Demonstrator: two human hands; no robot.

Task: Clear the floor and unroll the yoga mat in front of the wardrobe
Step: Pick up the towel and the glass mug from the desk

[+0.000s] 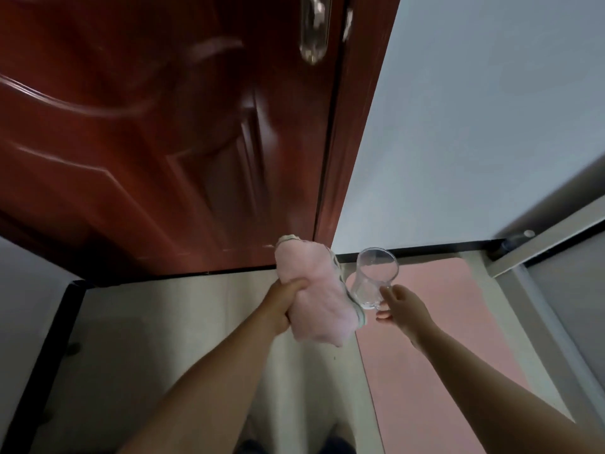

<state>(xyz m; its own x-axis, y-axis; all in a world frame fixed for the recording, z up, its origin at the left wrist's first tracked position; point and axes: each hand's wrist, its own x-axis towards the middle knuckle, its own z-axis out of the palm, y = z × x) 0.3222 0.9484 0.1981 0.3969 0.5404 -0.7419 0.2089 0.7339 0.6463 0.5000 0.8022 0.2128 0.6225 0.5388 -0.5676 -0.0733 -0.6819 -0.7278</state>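
A pink yoga mat (pixel 422 348) lies flat and unrolled on the pale floor (pixel 183 322), right of centre, running from the near edge toward the far wall (pixel 474 126). Its far end stops just short of the black skirting strip (pixel 425 250) at the foot of that wall. To its right stands a pale cabinet panel with a sliding track (pixel 537 253), possibly the wardrobe, though the view is too slanted to confirm.

Above the mat's far left corner, both arms reach forward. The left hand (pixel 283 303) is clenched around a bundled pink towel (pixel 314 299) with a striped hem; the cloth stands up past the fist and hangs down below it. The right hand (pixel 401 308) pinches the handle of a clear glass mug (pixel 376 276), thumb and fingers closed on it, mug tilted with its mouth toward the far side. It looks empty. Towel and mug sit just beside each other, seemingly touching at the mug's base.

On the far left, a dark red panelled door (pixel 163 126) fills the upper scene, with a metal handle plate (pixel 313 31) near its right edge, blurred. The door's frame meets the white wall at centre.
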